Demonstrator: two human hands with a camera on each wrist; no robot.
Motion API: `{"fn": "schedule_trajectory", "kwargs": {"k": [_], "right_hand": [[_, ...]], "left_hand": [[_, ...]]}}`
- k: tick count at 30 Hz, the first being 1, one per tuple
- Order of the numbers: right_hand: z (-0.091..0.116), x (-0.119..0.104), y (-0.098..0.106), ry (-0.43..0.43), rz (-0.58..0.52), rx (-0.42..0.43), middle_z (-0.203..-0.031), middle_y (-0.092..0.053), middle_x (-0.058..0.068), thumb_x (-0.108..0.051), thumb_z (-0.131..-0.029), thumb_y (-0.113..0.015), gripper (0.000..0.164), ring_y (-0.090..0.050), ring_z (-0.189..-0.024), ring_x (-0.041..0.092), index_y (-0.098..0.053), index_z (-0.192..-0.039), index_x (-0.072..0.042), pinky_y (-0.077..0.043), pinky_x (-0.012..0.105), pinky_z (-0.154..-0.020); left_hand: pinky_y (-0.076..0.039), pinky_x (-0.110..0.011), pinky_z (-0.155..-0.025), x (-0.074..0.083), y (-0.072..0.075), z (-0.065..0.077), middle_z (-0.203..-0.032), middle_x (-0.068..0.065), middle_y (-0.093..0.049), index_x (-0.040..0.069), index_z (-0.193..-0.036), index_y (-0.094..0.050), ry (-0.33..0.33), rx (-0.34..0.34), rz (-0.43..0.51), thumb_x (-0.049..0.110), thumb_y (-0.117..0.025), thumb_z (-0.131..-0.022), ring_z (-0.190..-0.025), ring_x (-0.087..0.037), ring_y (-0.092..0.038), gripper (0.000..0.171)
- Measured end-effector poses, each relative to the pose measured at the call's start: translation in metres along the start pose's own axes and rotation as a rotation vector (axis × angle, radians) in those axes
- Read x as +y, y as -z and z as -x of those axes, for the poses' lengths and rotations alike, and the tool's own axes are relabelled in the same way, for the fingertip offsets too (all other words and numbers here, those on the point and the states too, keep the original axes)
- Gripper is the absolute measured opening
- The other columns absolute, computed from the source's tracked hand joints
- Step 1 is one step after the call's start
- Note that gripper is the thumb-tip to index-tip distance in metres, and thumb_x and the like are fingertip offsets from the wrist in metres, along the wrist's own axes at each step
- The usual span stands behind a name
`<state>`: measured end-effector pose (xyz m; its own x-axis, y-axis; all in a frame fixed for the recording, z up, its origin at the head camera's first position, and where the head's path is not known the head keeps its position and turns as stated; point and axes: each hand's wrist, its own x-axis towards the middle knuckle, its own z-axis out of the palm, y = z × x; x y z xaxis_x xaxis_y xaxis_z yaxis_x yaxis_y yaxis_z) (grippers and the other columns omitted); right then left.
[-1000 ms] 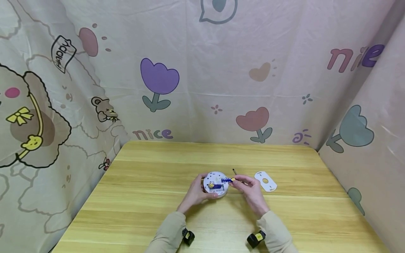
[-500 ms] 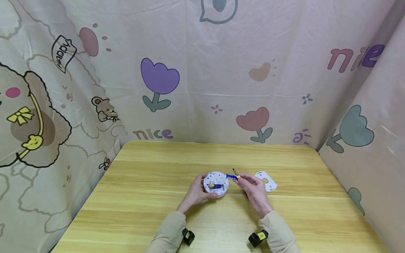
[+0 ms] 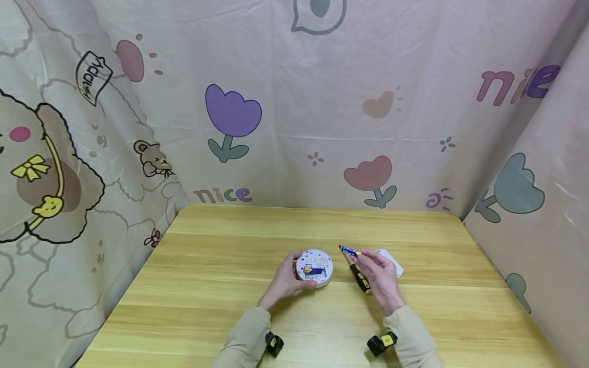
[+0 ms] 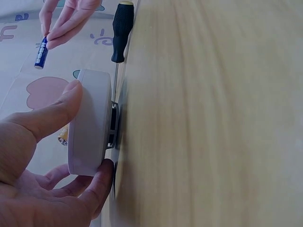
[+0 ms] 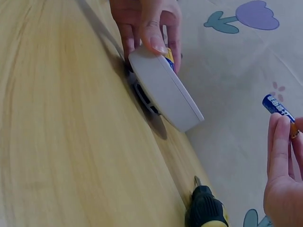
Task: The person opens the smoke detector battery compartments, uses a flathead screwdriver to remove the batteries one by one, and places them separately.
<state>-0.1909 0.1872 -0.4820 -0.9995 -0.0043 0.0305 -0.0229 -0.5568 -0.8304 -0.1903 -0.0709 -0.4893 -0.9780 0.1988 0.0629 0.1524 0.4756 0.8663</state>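
My left hand grips a round white smoke detector by its rim, its underside facing up. In the left wrist view the thumb presses one edge of the detector while the fingers reach round the other. A blue and yellow battery lies in its compartment, standing partly proud of the body. To the right, apart from the detector, my right hand pinches a second battery by its orange end between thumb and fingers. The right wrist view shows this battery's blue end pointing away from the fingertips.
A screwdriver with a black and yellow handle lies on the wooden table just left of my right hand. Behind that hand is a white plate, partly covered. A printed curtain hangs behind the table.
My right hand has drawn the battery away from over the detector, to the right and slightly back. The screwdriver handle is now uncovered, and more of the plate is hidden. The left hand stays put.
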Motion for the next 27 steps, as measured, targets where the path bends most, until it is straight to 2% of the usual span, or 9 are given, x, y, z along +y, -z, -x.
{"fn": "schedule_trajectory", "kwargs": {"k": [5, 10, 15, 19, 22, 24, 27], "right_hand": [[-0.0001, -0.0020, 0.0042, 0.023, -0.006, 0.031, -0.091, -0.078, 0.005, 0.013, -0.092, -0.059, 0.027, -0.077, -0.088, 0.017, -0.076, -0.097, -0.008, -0.060, 0.025, -0.091], [-0.0002, -0.0041, 0.0050, 0.041, 0.082, 0.111, -0.089, -0.077, 0.003, 0.013, -0.089, -0.064, 0.023, -0.077, -0.086, 0.016, -0.075, -0.098, -0.005, -0.061, 0.024, -0.088], [-0.0016, -0.0082, 0.0044, 0.018, 0.166, 0.203, -0.088, -0.073, 0.000, 0.012, -0.087, -0.068, 0.021, -0.076, -0.085, 0.013, -0.074, -0.099, -0.004, -0.061, 0.023, -0.088], [-0.0026, -0.0099, 0.0053, 0.014, 0.328, 0.270, -0.092, -0.071, -0.007, 0.004, -0.084, -0.075, 0.019, -0.070, -0.090, 0.004, -0.074, -0.103, -0.003, -0.060, 0.020, -0.088], [-0.0039, -0.0086, 0.0071, 0.037, 0.477, 0.307, -0.095, -0.068, -0.011, 0.000, -0.081, -0.080, 0.028, -0.063, -0.096, 0.003, -0.071, -0.107, 0.005, -0.058, 0.016, -0.083], [-0.0048, -0.0077, 0.0086, 0.058, 0.558, 0.318, -0.097, -0.066, -0.011, 0.000, -0.079, -0.081, 0.033, -0.061, -0.096, 0.002, -0.070, -0.109, 0.009, -0.057, 0.013, -0.078], [-0.0059, -0.0077, 0.0103, 0.079, 0.642, 0.313, -0.097, -0.068, -0.008, 0.002, -0.079, -0.080, 0.032, -0.064, -0.088, 0.000, -0.069, -0.107, 0.013, -0.059, 0.013, -0.075]], "left_hand": [[-0.042, -0.061, -0.113, -0.0003, -0.0003, -0.0002, -0.140, -0.027, -0.053, -0.003, -0.140, -0.044, -0.004, 0.002, 0.000, 0.013, -0.092, -0.069, -0.129, -0.045, -0.053, 0.087], [-0.042, -0.061, -0.113, -0.0007, -0.0004, 0.0000, -0.141, -0.027, -0.052, -0.003, -0.140, -0.044, -0.004, 0.001, 0.008, 0.012, -0.092, -0.069, -0.129, -0.045, -0.053, 0.087], [-0.042, -0.061, -0.113, -0.0011, -0.0007, 0.0001, -0.141, -0.028, -0.052, -0.004, -0.141, -0.044, -0.003, -0.001, 0.007, 0.013, -0.092, -0.069, -0.129, -0.045, -0.053, 0.088], [-0.042, -0.061, -0.114, -0.0014, -0.0007, 0.0002, -0.141, -0.028, -0.052, -0.004, -0.141, -0.044, -0.006, 0.002, 0.007, 0.013, -0.092, -0.069, -0.129, -0.045, -0.053, 0.088], [-0.042, -0.061, -0.114, -0.0015, -0.0005, 0.0004, -0.141, -0.028, -0.053, -0.004, -0.140, -0.044, -0.010, 0.004, 0.007, 0.013, -0.092, -0.069, -0.130, -0.045, -0.053, 0.088], [-0.042, -0.061, -0.114, -0.0014, -0.0002, 0.0004, -0.141, -0.027, -0.053, -0.004, -0.140, -0.044, -0.010, 0.005, 0.005, 0.014, -0.092, -0.069, -0.130, -0.045, -0.052, 0.088], [-0.042, -0.061, -0.113, -0.0011, 0.0000, 0.0003, -0.141, -0.027, -0.053, -0.004, -0.140, -0.044, -0.008, 0.003, 0.001, 0.014, -0.092, -0.069, -0.129, -0.045, -0.053, 0.088]]}}
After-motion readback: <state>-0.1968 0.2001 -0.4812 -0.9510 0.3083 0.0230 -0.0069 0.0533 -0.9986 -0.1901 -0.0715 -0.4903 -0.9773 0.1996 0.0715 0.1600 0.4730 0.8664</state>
